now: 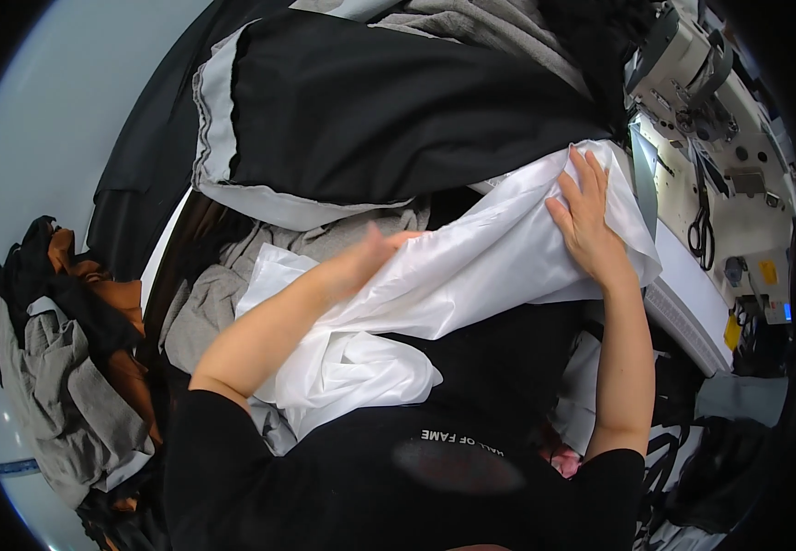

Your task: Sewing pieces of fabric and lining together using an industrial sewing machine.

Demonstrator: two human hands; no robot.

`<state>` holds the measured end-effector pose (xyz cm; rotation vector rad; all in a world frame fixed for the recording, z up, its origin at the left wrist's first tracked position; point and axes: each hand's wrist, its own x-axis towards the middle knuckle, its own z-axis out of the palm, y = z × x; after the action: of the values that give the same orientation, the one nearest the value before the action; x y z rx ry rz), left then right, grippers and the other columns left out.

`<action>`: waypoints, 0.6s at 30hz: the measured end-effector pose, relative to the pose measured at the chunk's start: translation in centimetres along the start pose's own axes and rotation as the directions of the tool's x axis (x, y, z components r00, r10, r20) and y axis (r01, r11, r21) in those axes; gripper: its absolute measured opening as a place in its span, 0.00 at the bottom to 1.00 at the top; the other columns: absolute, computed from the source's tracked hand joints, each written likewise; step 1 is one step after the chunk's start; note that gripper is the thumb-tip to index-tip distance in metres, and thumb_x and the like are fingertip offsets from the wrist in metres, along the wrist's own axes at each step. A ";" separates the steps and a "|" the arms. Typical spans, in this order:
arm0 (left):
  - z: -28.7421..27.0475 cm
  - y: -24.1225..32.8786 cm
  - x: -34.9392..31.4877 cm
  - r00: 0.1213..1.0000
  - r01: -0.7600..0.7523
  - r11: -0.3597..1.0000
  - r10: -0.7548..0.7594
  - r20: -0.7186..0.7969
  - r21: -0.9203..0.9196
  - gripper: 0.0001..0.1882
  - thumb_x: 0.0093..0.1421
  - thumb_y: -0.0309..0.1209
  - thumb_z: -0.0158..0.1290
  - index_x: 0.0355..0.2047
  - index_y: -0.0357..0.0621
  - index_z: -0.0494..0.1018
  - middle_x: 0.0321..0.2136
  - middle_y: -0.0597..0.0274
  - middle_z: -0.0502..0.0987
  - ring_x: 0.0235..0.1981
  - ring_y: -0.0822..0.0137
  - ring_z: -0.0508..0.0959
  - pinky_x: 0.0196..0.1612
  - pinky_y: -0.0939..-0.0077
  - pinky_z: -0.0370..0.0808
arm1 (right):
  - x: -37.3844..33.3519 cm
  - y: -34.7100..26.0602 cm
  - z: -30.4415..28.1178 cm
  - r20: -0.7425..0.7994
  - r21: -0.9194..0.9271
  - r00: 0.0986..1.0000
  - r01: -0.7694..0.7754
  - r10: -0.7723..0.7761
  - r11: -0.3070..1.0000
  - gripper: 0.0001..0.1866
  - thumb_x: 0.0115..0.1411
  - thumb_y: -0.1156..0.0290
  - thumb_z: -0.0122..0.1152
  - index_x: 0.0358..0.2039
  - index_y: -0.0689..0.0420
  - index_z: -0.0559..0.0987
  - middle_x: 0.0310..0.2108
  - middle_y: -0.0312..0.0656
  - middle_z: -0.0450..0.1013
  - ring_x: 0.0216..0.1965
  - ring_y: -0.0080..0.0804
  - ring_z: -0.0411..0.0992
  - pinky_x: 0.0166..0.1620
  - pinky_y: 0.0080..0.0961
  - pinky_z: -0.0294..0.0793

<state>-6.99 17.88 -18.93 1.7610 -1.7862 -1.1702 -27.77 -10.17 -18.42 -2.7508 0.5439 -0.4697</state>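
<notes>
A length of shiny white lining fabric stretches across my lap, bunched in loose folds at its near left end. My right hand lies on its right part with the fingers spread and stretched out. Along the fabric's upper left edge is my left hand, smeared by motion, so its grip cannot be made out. Just beyond both hands lies a black fabric piece with a pale grey layer showing along its left edge. The white fabric meets the black piece near my right fingertips.
A sewing machine stands at the far right. Black-handled scissors lie on its pale table, beside small tools. Grey fabric is heaped under the white piece. At the left hangs a pile of grey, black and brown cloth.
</notes>
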 end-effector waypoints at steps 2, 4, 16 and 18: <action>0.7 1.1 1.4 0.979 -0.146 0.963 0.108 -0.170 -0.228 0.29 0.66 0.44 0.53 0.61 0.37 0.65 0.57 0.55 0.72 0.57 0.61 0.72 0.60 0.68 0.68 | -0.1 0.8 -0.1 -0.015 -0.017 1.000 0.017 -0.017 1.000 0.25 0.68 0.59 0.50 0.60 0.61 0.69 0.71 0.51 0.47 0.74 0.50 0.39 0.73 0.46 0.37; 0.6 0.1 4.9 0.991 -0.123 0.989 0.119 -0.055 -0.080 0.26 0.63 0.38 0.56 0.56 0.35 0.69 0.54 0.54 0.74 0.53 0.62 0.74 0.56 0.66 0.69 | -0.4 1.5 0.1 -0.027 -0.039 0.999 0.042 -0.043 0.998 0.25 0.68 0.59 0.52 0.60 0.59 0.69 0.71 0.51 0.46 0.74 0.52 0.38 0.73 0.46 0.40; -0.6 -9.7 10.5 0.725 0.267 0.916 0.015 -0.688 0.301 0.19 0.66 0.36 0.47 0.52 0.37 0.74 0.46 0.50 0.80 0.46 0.57 0.78 0.53 0.66 0.73 | -1.9 1.6 -3.2 0.002 0.133 0.978 -0.207 0.209 0.969 0.21 0.69 0.67 0.49 0.62 0.55 0.70 0.71 0.46 0.53 0.74 0.45 0.44 0.70 0.38 0.53; -3.7 -11.0 9.7 0.717 0.327 0.822 0.106 -0.689 0.466 0.19 0.67 0.36 0.47 0.52 0.37 0.74 0.45 0.49 0.80 0.46 0.56 0.78 0.53 0.65 0.73 | -1.6 1.2 -3.9 0.093 0.174 0.975 -0.215 0.202 0.961 0.22 0.68 0.65 0.51 0.62 0.54 0.70 0.72 0.47 0.51 0.74 0.47 0.42 0.71 0.40 0.52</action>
<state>1.39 8.97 -27.86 2.2421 -1.6032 0.1110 -30.99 -11.44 -15.75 -2.4912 0.7248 -0.3459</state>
